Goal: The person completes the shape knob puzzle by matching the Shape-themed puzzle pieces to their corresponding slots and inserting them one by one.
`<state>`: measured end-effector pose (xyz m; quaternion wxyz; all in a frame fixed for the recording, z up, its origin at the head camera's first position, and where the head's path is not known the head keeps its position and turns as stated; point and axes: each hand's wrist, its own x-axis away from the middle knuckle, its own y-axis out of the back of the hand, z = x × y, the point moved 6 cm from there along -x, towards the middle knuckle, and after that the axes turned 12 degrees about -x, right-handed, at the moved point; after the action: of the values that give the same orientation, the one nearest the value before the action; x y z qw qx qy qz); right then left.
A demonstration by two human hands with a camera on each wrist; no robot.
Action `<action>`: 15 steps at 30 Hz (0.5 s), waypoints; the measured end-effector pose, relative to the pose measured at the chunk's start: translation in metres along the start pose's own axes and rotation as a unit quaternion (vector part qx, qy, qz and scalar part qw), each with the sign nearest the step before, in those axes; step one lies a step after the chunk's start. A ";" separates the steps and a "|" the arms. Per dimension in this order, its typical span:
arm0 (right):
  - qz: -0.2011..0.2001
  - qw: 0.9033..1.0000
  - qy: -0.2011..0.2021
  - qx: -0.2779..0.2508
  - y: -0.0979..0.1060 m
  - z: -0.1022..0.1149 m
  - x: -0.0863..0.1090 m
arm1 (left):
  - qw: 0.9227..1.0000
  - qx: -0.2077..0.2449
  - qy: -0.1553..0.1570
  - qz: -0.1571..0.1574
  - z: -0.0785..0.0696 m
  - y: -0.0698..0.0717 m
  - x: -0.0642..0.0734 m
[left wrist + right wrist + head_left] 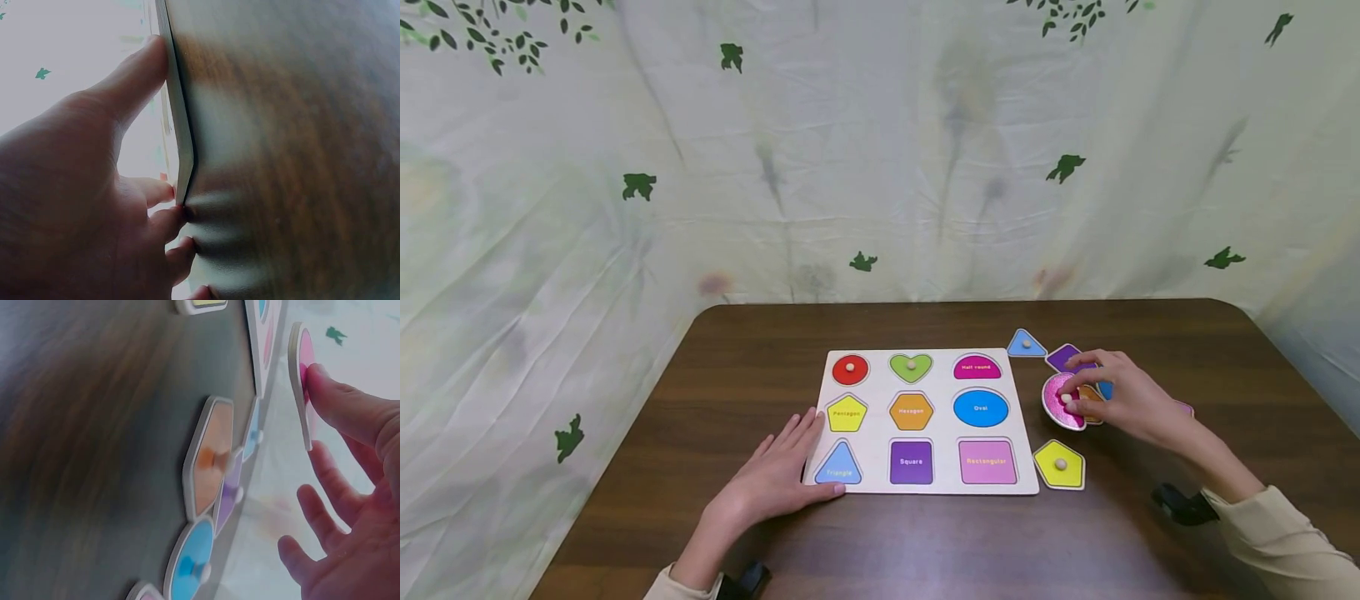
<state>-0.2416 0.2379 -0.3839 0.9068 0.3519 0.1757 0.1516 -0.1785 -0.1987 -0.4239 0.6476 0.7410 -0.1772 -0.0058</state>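
Head: pink piece [1052,403] beyond board edge [1021,425]

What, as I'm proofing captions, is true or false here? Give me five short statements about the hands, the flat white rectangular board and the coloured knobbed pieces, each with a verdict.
1. The right hand holds a flat pink knobbed piece with a curved edge. True.
2. The left hand grips a yellow pentagonal piece. False: it rests at the left edge of the flat white rectangular board.
3. The round red knobbed piece sits in the board. True.
4. The green heart-shaped knobbed piece lies off the board. False: the heart-shaped piece sits in it.
5. The flat blue triangular piece lies by the board's far right corner. True.
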 end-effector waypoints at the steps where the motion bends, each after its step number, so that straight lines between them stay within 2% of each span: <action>1: -0.001 1.000 0.001 -0.005 -0.001 0.001 -0.003 | 1.000 0.000 -0.001 -0.001 0.000 0.000 0.000; 4: 0.000 1.000 0.002 -0.011 -0.006 0.004 -0.010 | 1.000 0.002 -0.002 -0.003 0.000 0.000 0.000; 11: 0.004 0.999 -0.026 -0.032 -0.017 0.004 -0.027 | 1.000 -0.004 -0.002 -0.005 0.001 -0.001 -0.001; 15: 0.011 0.999 -0.024 -0.047 -0.024 0.004 -0.038 | 1.000 -0.003 0.001 -0.003 0.001 -0.002 -0.001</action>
<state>-0.2699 0.2034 -0.3900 0.9248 0.3140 0.1424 0.1608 -0.1789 -0.1992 -0.4263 0.6502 0.7395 -0.1739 -0.0075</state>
